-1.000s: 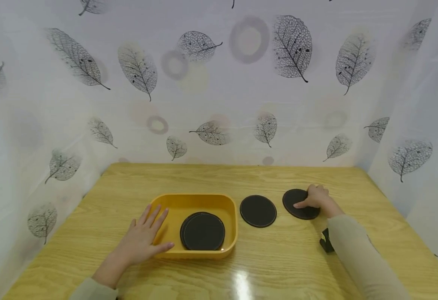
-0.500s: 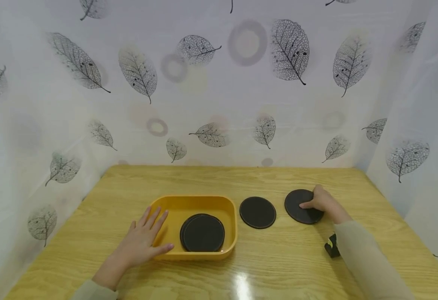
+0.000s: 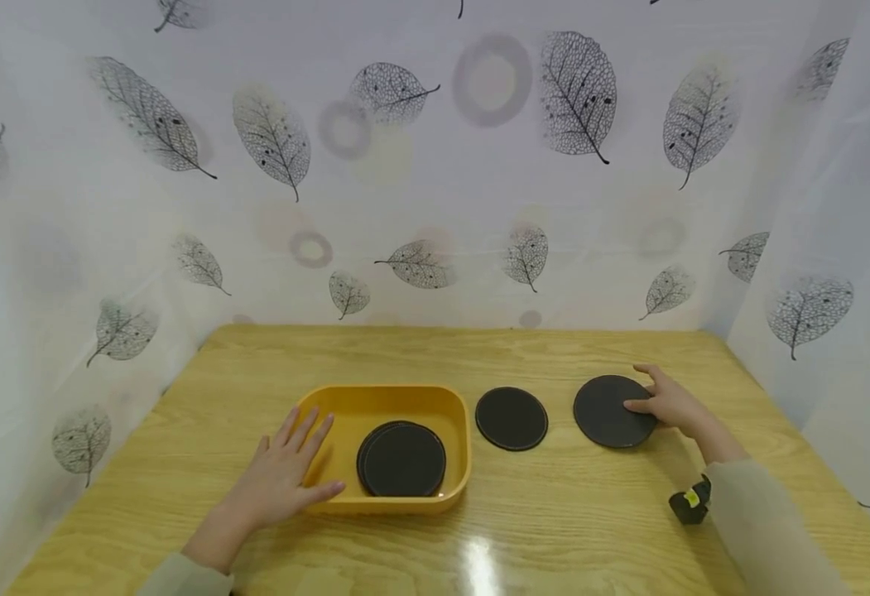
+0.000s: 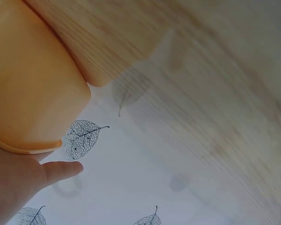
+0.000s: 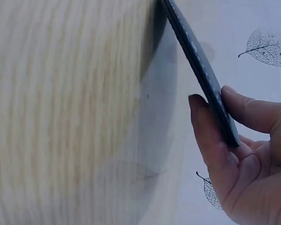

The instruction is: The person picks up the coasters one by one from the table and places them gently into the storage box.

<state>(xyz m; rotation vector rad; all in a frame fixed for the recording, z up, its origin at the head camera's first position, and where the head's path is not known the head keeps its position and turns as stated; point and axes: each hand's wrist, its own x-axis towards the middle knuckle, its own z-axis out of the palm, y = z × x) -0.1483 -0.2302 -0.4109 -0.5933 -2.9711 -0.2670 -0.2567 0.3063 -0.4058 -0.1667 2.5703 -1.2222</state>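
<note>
My right hand (image 3: 676,410) pinches a round black coaster (image 3: 608,414) by its right edge, thumb on top and fingers below. In the right wrist view the coaster (image 5: 201,70) is edge-on between thumb and fingers, tilted against the table surface, its far end cut off by the frame. My left hand (image 3: 274,484), fingers spread, rests at the left side of a yellow tray (image 3: 382,401); the left wrist view shows the tray wall (image 4: 33,79) beside one straight digit. Overlapping black coasters (image 3: 405,459) lie inside the tray.
Another black coaster (image 3: 511,419) lies flat on the wooden table (image 3: 539,513), right of the tray. A black wrist device (image 3: 690,502) with a yellow mark sits at my right sleeve. Leaf-patterned curtain (image 3: 435,165) encloses the table at the back and sides.
My right hand has drawn the pinched coaster slightly to the right, away from the coaster on the table. The left hand and tray have stayed in place.
</note>
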